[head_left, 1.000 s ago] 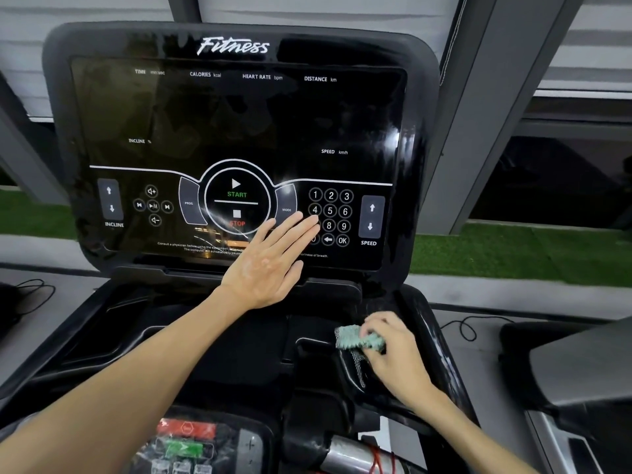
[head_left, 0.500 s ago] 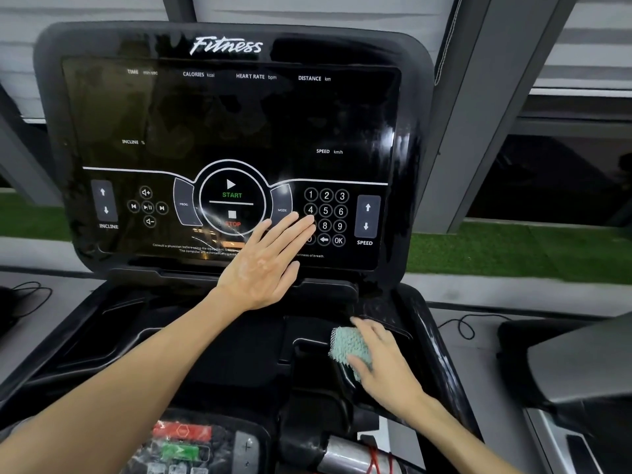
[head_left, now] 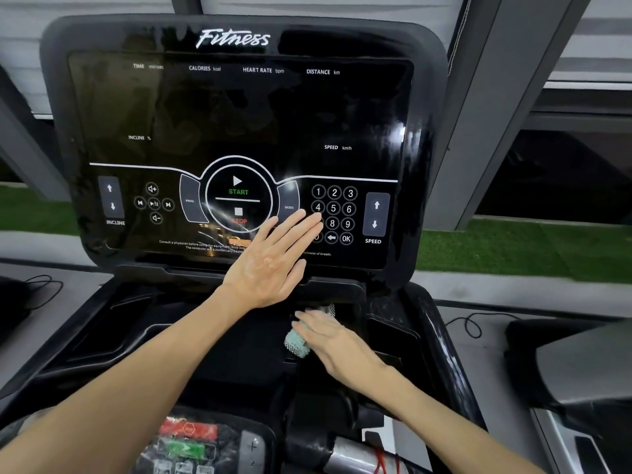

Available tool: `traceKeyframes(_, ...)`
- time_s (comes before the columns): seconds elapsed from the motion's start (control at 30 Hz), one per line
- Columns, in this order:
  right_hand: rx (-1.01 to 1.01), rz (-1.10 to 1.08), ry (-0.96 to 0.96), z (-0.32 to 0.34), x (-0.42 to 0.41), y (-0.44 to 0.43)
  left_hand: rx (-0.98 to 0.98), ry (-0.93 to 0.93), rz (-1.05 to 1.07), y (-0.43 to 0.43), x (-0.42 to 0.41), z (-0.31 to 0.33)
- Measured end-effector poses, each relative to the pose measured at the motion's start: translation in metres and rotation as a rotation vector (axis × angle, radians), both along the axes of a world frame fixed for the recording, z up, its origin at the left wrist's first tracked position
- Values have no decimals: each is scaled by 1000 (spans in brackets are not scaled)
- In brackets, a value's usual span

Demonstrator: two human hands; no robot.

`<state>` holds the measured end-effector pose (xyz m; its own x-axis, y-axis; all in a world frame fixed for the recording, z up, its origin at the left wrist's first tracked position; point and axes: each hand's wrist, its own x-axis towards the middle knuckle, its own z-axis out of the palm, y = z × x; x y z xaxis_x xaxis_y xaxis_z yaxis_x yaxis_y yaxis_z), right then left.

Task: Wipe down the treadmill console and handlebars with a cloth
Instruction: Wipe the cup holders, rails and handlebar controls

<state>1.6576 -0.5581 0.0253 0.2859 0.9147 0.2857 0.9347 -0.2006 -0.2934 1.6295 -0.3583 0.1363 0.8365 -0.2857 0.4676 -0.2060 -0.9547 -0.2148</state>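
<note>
1. The cloth (head_left: 297, 343), pale green and knobbly, lies bunched on the black deck (head_left: 246, 354) just below the console, a little right of the middle. Most of it is hidden under the right hand.
2. The right hand (head_left: 337, 347) lies flat on the cloth. Its fingers are straight and close together, pressing down and not curled round it.
3. The left hand (head_left: 272, 265) rests flat on the lower part of the console (head_left: 239, 114), its fingers straight and slightly spread. Its fingertips reach the left edge of the keypad (head_left: 333, 208), just under the 4.
4. The console is glossy black and tilted back, with "Fitness" along the top and a dark display. START and STOP sit in a ring at the centre, with INCLINE arrows to the left and SPEED arrows to the right.
5. At the bottom edge is a blurred panel (head_left: 186, 439) with red and green parts, and a silver bar (head_left: 345, 455) lies beside it.
6. To the right a black cable (head_left: 473, 325) loops on a grey surface, with a strip of green turf (head_left: 513, 248) beyond.
</note>
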Motion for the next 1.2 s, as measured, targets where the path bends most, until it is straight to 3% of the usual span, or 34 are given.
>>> traceKeyframes(0.23, -39, -38, 19, -6, 8, -61, 7, -17, -3, 0, 1, 0)
traceKeyframes(0.3, -29, -39, -28, -5, 5, -53, 10, -20, -3, 0, 1, -1)
traceKeyframes(0.6, -18, 4, 106, 8, 0, 26, 0, 8, 9, -1, -1, 1)
traceKeyframes(0.93, 63, -89, 52, 2, -3, -60, 4, 6, 9, -1, -1, 1)
traceKeyframes(1.2, -130, 60, 168, -14, -9, -137, -1, 4, 2, 0, -1, 1)
